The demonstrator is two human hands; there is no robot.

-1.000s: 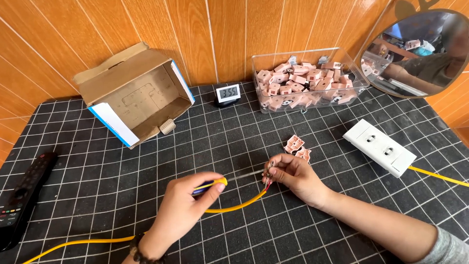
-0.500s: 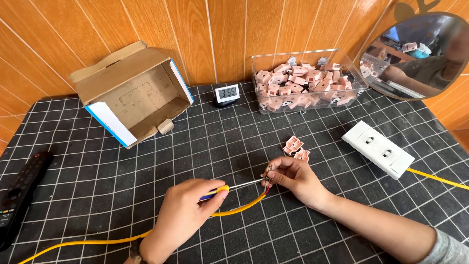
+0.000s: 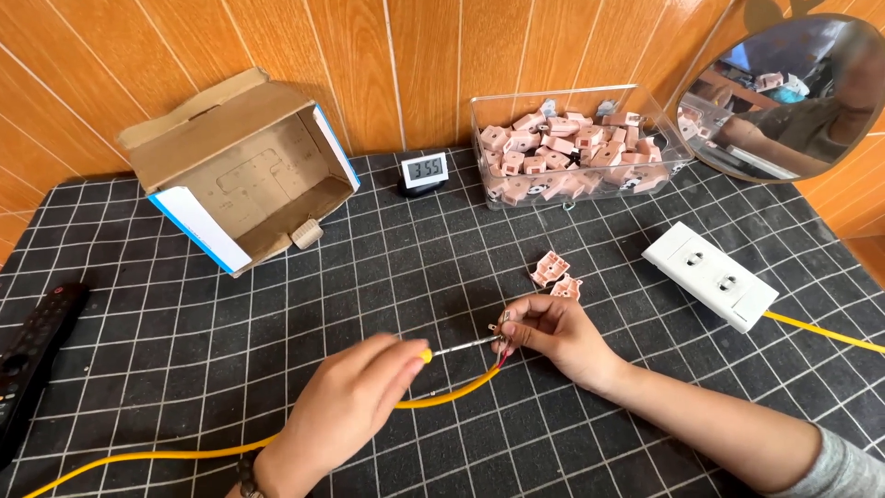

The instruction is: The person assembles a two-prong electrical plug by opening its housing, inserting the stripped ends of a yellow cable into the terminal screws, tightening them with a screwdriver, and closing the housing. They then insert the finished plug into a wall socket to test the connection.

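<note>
Yellow plastic caps the screwdriver [image 3: 441, 351] that the left hand [image 3: 355, 406] pinches between thumb and fingertips, its thin metal shaft running across to the right hand [image 3: 551, 329]. Those right fingers are closed around a small pink connector block [image 3: 505, 325], with the driver tip apparently at or in it. A yellow cable [image 3: 433, 400] curves up from below the left hand to the same block, its dark red end just under the right fingertips. As far as can be judged, the wire is seated and a screw is being worked; whether it is tight cannot be told.

Just beyond the right knuckles lie two loose pink connector blocks [image 3: 556, 275] on the black gridded mat [image 3: 424, 267], touching or nearly so, with no wire in them. Further out to the right of that hand rests a white double socket strip [image 3: 710, 275] with its own yellow lead [image 3: 825, 332] running off the edge.

Well beyond the fingers, by the wooden wall, a clear plastic tub [image 3: 572, 152] is heaped with many more pink blocks, nearly to the rim. Far out past the left hand, a cardboard box [image 3: 235, 171] lies on its side, mouth open, holding seemingly nothing but a small beige piece at its lip. Between the two containers stands a small digital clock [image 3: 426, 171]. A dark remote control [image 3: 32, 355] lies at the mat's far left edge, and a round mirror [image 3: 784, 92] leans beyond the socket strip.
</note>
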